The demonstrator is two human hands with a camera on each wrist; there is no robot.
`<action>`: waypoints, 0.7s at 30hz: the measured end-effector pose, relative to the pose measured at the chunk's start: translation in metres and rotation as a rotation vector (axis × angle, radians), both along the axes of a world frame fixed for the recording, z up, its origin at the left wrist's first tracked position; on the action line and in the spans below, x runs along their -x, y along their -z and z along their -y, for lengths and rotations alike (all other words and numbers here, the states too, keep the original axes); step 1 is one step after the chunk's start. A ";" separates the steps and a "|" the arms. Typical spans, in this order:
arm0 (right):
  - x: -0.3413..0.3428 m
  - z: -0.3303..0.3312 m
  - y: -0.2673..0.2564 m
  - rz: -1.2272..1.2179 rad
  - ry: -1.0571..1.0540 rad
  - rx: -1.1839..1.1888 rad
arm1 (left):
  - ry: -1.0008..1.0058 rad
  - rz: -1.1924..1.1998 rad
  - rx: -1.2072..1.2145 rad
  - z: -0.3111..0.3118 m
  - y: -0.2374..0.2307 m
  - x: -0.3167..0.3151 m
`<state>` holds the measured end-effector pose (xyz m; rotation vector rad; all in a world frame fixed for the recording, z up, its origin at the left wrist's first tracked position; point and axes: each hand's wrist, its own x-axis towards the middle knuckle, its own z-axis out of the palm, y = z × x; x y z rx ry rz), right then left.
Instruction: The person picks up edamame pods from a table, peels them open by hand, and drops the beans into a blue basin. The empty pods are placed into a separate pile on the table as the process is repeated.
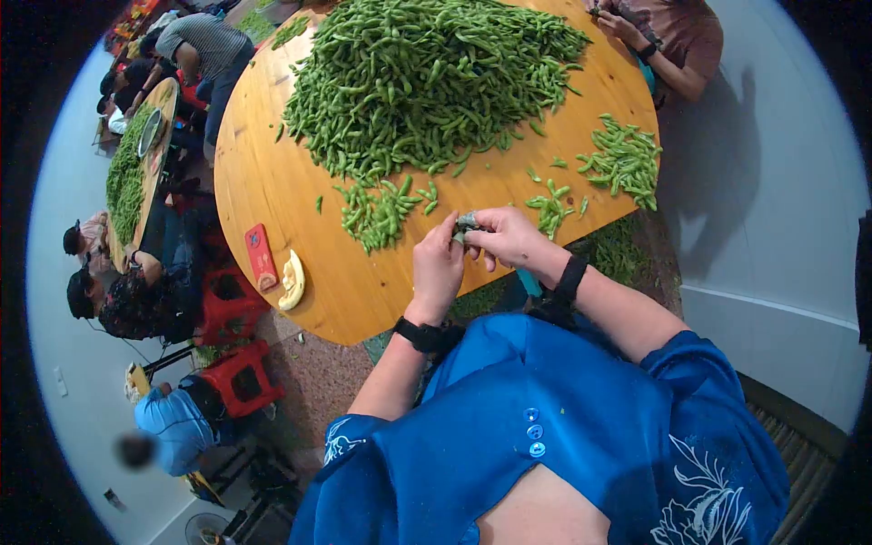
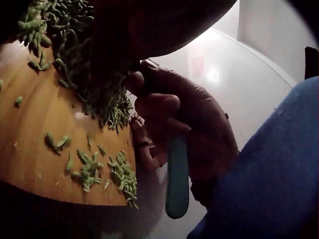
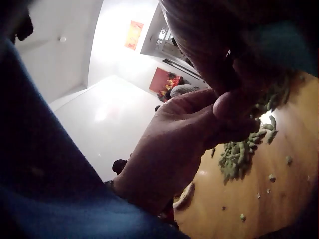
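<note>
My hands meet over the table's near edge in the head view. My right hand (image 1: pixel 516 238) grips a tool whose rounded teal handle (image 2: pixel 177 181) sticks out below its curled fingers. A small grey piece (image 1: pixel 467 220) shows at the right fingertips. Close against it, my left hand (image 1: pixel 440 263) pinches a small pale-green piece (image 1: pixel 459 237) like a soybean pod, mostly hidden by the fingers. Beyond the hands lies a big heap of green soybean pods (image 1: pixel 409 91). A smaller pile of pods (image 1: pixel 377 213) is just past my left hand, and a few pods (image 1: pixel 551 209) lie beyond the right.
On the round wooden table (image 1: pixel 336 282), a red phone-like slab (image 1: pixel 261 257) and a banana peel (image 1: pixel 292 280) lie at left. Another pod pile (image 1: pixel 622 162) is at the right edge. A person (image 1: pixel 677 45) sits across; others work at a second table (image 1: pixel 150 186). Red stools (image 1: pixel 241 377) stand at left.
</note>
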<state>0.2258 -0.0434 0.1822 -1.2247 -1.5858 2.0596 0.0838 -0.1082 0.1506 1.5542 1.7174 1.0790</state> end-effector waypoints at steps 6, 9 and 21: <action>-0.006 -0.003 0.001 0.024 0.015 0.081 | 0.055 0.299 0.058 -0.003 0.006 0.005; -0.011 -0.005 0.003 -0.009 0.031 0.099 | 0.113 0.701 0.223 -0.006 0.001 0.014; -0.009 0.000 0.023 -0.009 0.005 -0.036 | -0.023 1.082 0.459 -0.009 0.040 0.018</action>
